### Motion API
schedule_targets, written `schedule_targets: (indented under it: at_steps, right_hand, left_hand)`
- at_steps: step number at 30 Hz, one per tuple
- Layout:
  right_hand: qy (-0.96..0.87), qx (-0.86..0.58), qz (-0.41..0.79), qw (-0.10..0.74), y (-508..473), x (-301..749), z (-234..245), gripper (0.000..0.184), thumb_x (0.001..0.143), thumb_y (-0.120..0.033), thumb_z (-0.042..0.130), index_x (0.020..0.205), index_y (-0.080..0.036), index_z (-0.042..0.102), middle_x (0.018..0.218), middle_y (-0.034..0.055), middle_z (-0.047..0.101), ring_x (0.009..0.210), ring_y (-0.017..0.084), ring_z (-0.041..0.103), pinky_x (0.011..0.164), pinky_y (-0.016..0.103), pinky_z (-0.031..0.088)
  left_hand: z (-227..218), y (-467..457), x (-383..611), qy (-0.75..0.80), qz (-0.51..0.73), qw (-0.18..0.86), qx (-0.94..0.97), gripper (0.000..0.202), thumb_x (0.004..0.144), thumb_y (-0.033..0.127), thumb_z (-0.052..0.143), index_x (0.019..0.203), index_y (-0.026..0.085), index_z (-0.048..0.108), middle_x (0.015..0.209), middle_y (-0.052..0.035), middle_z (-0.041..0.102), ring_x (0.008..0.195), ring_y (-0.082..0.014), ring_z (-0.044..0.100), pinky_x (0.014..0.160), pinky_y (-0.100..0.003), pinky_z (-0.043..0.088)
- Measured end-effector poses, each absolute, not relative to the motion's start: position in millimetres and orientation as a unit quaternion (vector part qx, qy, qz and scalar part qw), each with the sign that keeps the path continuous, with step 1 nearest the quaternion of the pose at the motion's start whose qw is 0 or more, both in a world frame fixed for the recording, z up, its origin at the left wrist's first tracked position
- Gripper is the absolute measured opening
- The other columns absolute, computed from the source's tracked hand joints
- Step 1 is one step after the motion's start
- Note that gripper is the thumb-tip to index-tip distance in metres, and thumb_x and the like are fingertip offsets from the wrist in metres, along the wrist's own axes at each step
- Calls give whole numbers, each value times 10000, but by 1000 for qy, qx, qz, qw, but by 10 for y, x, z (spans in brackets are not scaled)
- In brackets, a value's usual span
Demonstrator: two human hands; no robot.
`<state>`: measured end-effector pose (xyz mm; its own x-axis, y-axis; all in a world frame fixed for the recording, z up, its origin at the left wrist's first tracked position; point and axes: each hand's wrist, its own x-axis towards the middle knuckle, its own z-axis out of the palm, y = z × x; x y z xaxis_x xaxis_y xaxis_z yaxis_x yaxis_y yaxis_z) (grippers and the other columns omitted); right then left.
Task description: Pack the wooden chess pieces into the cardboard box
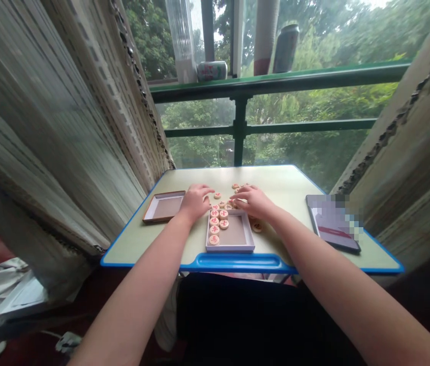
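A shallow white box (241,236) lies near the table's front edge. Round Chinese chess pieces (214,230) with red characters form a column along its left side, with two more pieces (223,224) beside them. My left hand (196,200) hovers by the box's far left corner, thumb and fingers apart. Over the loose chess pieces (228,206) behind the box is my right hand (252,200), fingers spread and partly covering them; whether its fingertips touch any is unclear. A single chess piece (217,195) lies between the hands. Another piece (256,226) sits right of the box, under my right forearm.
The box's brown-edged lid (166,206) lies open side up on the left of the table (139,249). A dark tablet (333,223) rests on the right. Cans (212,71) stand beyond the green railing (283,81). Curtains (85,101) hang at both sides.
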<state>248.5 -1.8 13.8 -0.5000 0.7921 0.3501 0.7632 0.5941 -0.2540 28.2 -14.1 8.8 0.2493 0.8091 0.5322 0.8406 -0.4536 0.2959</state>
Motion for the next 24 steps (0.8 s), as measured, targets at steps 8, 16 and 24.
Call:
schedule_targets:
  at_steps: [8, 16, 24]
  right_hand:
    - [-805, -560, 13, 196, 51, 2527, 129, 237, 795, -375, 536, 815, -221, 715, 880, 48, 704, 837, 190, 573, 739, 297, 404]
    - [-760, -601, 45, 245, 33, 2517, 160, 195, 729, -312, 605, 871, -204, 682, 850, 52, 708, 774, 195, 593, 644, 285, 415]
    - [-887, -333, 86, 309, -337, 2374, 302, 86, 734, -273, 648, 751, -189, 657, 784, 36, 685, 756, 153, 559, 751, 290, 410]
  left_hand:
    - [41, -98, 201, -506, -243, -2, -827, 326, 669, 32, 537, 752, 262, 753, 1034, -9, 669, 961, -216, 481, 904, -392, 411]
    - [70, -97, 228, -524, -267, 32, -808, 334, 674, 27, 508, 790, 235, 744, 1020, -41, 657, 950, -225, 479, 915, -397, 410]
    - [135, -137, 273, -523, -304, 15, -796, 366, 640, 4, 439, 707, 219, 728, 866, -32, 677, 882, -196, 525, 874, -343, 437]
